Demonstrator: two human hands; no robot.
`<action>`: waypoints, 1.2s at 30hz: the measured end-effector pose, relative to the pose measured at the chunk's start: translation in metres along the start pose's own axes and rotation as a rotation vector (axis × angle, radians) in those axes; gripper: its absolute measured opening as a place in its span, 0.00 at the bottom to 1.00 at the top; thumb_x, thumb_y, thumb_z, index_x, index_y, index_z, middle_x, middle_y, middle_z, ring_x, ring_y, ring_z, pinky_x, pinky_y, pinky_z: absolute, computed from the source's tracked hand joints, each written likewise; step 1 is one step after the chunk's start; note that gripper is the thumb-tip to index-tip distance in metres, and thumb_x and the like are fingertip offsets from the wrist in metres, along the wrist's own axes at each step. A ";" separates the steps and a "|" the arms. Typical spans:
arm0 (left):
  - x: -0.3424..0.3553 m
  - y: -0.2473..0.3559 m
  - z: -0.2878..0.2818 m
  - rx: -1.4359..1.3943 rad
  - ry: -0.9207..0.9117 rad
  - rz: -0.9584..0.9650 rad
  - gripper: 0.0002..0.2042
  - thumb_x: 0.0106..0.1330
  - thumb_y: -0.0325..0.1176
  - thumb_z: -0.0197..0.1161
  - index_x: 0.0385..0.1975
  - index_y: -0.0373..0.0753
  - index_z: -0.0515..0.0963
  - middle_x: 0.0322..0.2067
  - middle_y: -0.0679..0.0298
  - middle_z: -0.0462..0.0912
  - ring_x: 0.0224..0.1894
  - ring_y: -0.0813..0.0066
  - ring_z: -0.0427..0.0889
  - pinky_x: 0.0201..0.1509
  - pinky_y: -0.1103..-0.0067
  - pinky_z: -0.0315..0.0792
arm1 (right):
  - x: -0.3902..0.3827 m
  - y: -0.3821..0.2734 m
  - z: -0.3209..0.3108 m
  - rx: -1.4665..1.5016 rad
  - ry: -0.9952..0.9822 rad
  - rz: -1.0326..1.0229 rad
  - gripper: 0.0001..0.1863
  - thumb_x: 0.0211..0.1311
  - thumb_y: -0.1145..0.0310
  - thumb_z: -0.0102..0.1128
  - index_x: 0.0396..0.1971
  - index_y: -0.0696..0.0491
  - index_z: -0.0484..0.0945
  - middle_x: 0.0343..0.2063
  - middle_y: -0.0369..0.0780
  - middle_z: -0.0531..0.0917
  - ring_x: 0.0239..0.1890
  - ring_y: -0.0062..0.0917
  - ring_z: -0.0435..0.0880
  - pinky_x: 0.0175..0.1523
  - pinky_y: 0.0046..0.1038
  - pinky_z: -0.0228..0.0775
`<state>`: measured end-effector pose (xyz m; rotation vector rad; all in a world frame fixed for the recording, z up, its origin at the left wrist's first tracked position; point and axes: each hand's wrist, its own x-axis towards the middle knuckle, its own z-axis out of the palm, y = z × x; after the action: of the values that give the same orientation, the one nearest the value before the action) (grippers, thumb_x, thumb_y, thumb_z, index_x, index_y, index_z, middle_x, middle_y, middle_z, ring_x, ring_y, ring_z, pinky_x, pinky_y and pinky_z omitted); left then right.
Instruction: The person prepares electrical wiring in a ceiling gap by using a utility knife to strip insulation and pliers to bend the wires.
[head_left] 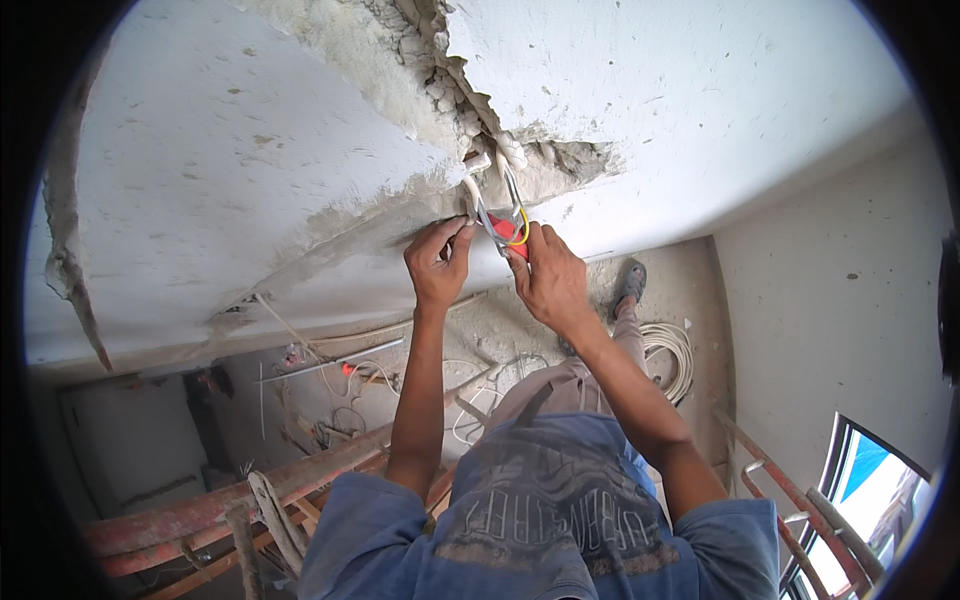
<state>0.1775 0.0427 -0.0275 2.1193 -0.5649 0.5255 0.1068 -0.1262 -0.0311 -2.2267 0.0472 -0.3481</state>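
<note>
White-sheathed cables (474,188) come out of a rough hole in the plastered wall, and split into grey and yellow-striped wires (521,215) that loop down. Behind the wires, between my hands, shows a red object (510,236) whose kind I cannot make out. My left hand (440,264) is closed, its thumb and finger pinched at the left edge of the wires; what lies in the pinch is too small to tell. From the right, my right hand (553,282) closes its thumb and fingers on the lower wires, beside the red object.
A chipped channel (445,90) runs up the wall from the hole. Scaffold tubes (230,510) stand below left, with more scaffold rails (790,500) at right near a window (865,500). On the floor lie a coil of white cable (668,355) and loose cables (375,375).
</note>
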 end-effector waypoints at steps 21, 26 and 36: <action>0.003 0.000 -0.004 -0.112 -0.045 -0.059 0.07 0.64 0.30 0.66 0.38 0.35 0.84 0.25 0.63 0.85 0.23 0.82 0.78 0.24 0.83 0.66 | -0.012 -0.032 -0.026 -0.112 -0.125 0.068 0.19 0.70 0.55 0.52 0.36 0.58 0.66 0.13 0.50 0.78 0.18 0.47 0.81 0.22 0.44 0.72; 0.000 0.006 -0.005 -0.197 -0.053 -0.120 0.08 0.66 0.31 0.65 0.38 0.33 0.83 0.23 0.64 0.84 0.23 0.85 0.77 0.24 0.85 0.65 | -0.013 -0.036 -0.034 -0.101 -0.141 0.032 0.20 0.70 0.55 0.52 0.35 0.60 0.66 0.13 0.50 0.78 0.18 0.48 0.81 0.23 0.45 0.72; -0.013 0.030 0.002 -0.619 0.030 -0.435 0.11 0.70 0.33 0.59 0.32 0.30 0.81 0.20 0.66 0.77 0.19 0.87 0.65 0.23 0.86 0.57 | -0.003 -0.035 -0.057 -0.085 -0.291 0.057 0.20 0.71 0.54 0.49 0.37 0.60 0.66 0.16 0.53 0.79 0.22 0.52 0.81 0.29 0.48 0.73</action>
<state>0.1506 0.0278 -0.0170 1.5667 -0.1946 0.1084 0.0859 -0.1473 0.0293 -2.3336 -0.0308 0.0117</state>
